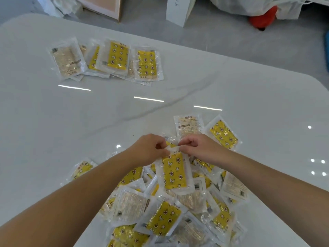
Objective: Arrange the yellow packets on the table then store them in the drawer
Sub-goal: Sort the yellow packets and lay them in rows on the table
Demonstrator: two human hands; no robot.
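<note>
A loose heap of yellow packets (163, 218) in clear wrappers covers the near part of the white table (89, 122). Some lie pattern side up, others show a pale printed back. Above the heap I hold one yellow packet (175, 172) upright by its top edge. My left hand (149, 150) pinches the top left corner and my right hand (197, 146) pinches the top right corner. A smaller group of packets (114, 61) lies spread in a rough row at the far left of the table. No drawer is in view.
The table's far edge curves across the top and its right edge runs down at the right. On the grey floor beyond stand a cardboard box (105, 6), a white box (178, 9), plastic-wrapped bundles and a red object (263, 16).
</note>
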